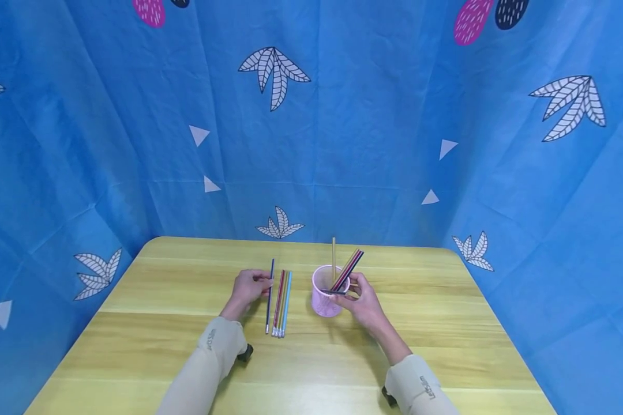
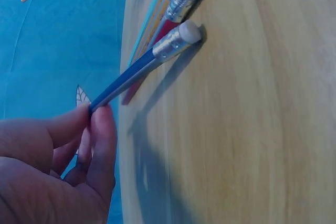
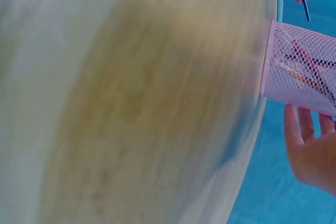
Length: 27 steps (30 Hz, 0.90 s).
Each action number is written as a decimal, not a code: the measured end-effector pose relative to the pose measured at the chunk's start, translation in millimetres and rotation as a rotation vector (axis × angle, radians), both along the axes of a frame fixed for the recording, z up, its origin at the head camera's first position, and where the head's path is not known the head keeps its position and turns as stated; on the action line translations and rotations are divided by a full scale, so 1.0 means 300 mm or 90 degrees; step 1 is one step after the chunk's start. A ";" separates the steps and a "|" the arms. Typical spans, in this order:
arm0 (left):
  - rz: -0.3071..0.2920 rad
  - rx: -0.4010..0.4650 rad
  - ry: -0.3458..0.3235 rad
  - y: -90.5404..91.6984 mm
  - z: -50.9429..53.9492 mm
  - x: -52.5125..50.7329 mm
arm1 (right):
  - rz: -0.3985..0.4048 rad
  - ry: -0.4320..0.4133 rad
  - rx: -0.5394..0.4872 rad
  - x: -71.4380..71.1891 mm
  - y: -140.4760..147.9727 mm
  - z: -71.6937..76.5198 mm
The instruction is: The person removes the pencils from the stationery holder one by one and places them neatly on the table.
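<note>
My left hand [image 1: 249,287] pinches a dark blue pencil [image 2: 126,80] between thumb and fingertips. Its eraser end points toward me, left of a row of pencils [image 1: 282,305] on the table, red, yellow and light blue among them. My right hand [image 1: 364,301] holds a pink mesh pencil cup [image 1: 326,304] at its right side, thumb in front and fingers behind. Several pencils [image 1: 349,270] lean to the right in the cup, and a yellow one [image 1: 334,259] stands nearly upright. At the rim by the thumb is a short dark strip, perhaps another pencil.
The wooden table [image 1: 311,374] has light yellow grain and rounded far corners. Blue patterned cloth [image 1: 353,144] hangs behind it and along both sides.
</note>
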<state>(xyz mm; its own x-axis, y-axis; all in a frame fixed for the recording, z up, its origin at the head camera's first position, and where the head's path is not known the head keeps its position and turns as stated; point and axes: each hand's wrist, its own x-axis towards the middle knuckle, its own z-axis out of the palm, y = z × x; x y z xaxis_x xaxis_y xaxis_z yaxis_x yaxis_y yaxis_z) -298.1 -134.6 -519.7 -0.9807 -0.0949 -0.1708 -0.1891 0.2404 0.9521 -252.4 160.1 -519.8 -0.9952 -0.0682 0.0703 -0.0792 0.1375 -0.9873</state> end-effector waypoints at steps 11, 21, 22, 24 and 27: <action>0.017 -0.010 -0.029 0.017 -0.009 -0.004 | 0.000 0.002 -0.001 0.008 -0.001 0.003; 0.004 -0.004 -0.019 0.027 -0.020 -0.005 | -0.006 0.002 0.005 0.008 -0.003 0.006; 0.004 -0.005 -0.020 0.028 -0.021 -0.004 | -0.007 0.002 0.005 0.008 -0.003 0.004; 0.003 -0.011 -0.018 0.031 -0.022 -0.002 | -0.011 0.001 0.006 0.007 -0.004 0.003; 0.003 -0.016 -0.017 0.035 -0.021 0.000 | -0.013 0.001 0.007 0.003 -0.004 0.001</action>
